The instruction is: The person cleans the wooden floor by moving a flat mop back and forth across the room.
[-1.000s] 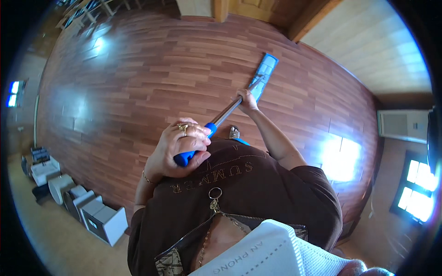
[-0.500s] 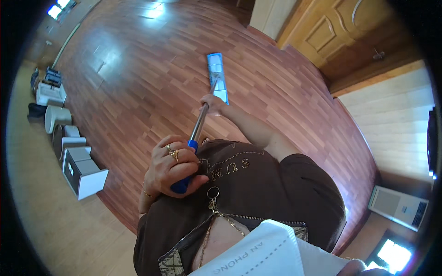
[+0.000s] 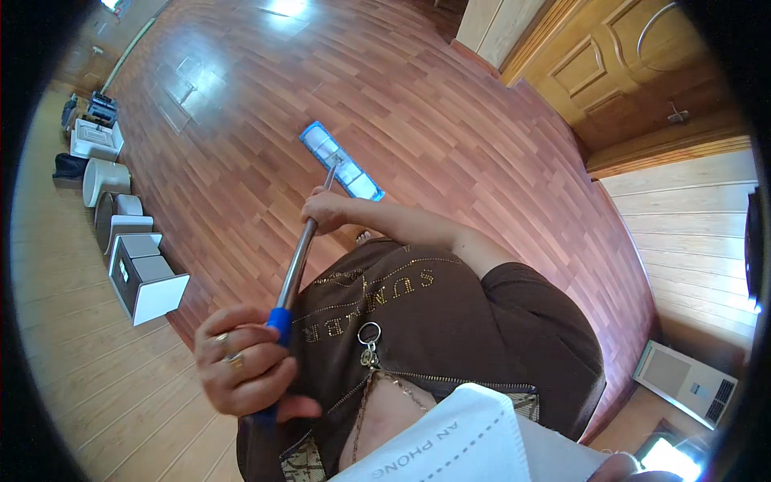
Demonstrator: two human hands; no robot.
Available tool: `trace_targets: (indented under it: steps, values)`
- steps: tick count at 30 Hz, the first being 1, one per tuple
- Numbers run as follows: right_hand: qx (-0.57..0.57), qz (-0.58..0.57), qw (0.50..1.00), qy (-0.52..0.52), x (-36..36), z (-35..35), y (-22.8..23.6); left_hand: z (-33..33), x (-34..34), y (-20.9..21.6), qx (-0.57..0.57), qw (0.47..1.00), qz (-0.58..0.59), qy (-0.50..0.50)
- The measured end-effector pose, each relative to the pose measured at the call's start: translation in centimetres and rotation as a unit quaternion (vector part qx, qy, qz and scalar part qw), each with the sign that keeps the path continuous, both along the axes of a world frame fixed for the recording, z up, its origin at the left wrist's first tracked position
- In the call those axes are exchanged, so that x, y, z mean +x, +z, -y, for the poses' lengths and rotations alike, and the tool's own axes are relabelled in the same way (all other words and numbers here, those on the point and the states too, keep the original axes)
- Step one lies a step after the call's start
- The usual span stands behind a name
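A flat mop stretches away from my body. My left hand (image 3: 249, 361), with rings on its fingers, is wrapped round the blue grip (image 3: 279, 324) at the near end of the pole. Farther down, my right hand (image 3: 326, 210) closes round the metal pole (image 3: 299, 261), its arm reaching across my front. The mop head (image 3: 353, 176), a long plate edged with a blue pad, lies slanted on the wooden floor (image 3: 450, 153) just past that hand.
Along the left wall stand a white and grey cabinet-like box (image 3: 161, 297), a round pale bin (image 3: 106, 178) and other household things. To the far right is a wooden door (image 3: 594, 72). A white appliance (image 3: 687, 381) stands near the right wall.
The mop head has swung left and slightly nearer, turning to slant the other way. My left hand has moved left and down with the grip; my right hand has shifted left and down.
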State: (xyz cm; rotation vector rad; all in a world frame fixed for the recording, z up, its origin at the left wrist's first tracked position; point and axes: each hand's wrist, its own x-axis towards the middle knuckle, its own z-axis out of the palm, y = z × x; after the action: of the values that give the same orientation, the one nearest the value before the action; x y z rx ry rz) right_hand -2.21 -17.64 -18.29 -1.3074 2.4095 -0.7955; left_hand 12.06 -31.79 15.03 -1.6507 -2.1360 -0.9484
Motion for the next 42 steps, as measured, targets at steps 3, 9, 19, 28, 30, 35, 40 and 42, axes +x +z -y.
trace_targets:
  steps: [3,9,19,28,30,35,40,42]
  values:
    - [0.001,-0.027,1.0,-0.003,0.6,-0.8,0.6,2.1,-0.9,0.6,-0.024,0.999,0.018,-0.027]
    - [0.026,-0.058,0.991,-0.12,-1.9,-6.3,-2.0,0.9,-3.7,-3.7,0.052,0.996,0.054,-0.038]
    - [0.048,0.017,0.915,-0.401,-4.8,-22.3,-6.5,-8.9,-7.9,-13.0,0.106,0.973,0.206,0.02]
    - [0.134,0.085,0.783,-0.601,1.4,-38.6,-8.1,-19.9,-10.3,-19.6,0.034,0.942,0.324,-0.084]
    - [0.136,0.097,0.755,-0.634,4.3,-42.2,-8.3,-22.6,-10.4,-19.9,0.012,0.913,0.385,-0.135]
    - [0.149,0.062,0.671,-0.723,14.6,-50.4,-10.4,-30.6,-9.1,-21.0,-0.039,0.909,0.33,-0.252]
    - [0.088,0.079,0.583,-0.804,24.8,-53.5,-11.5,-36.0,-6.9,-19.6,-0.097,0.829,0.41,-0.367]
    - [0.071,0.074,0.555,-0.826,27.8,-52.6,-10.6,-37.2,-6.2,-18.7,-0.111,0.805,0.434,-0.388]
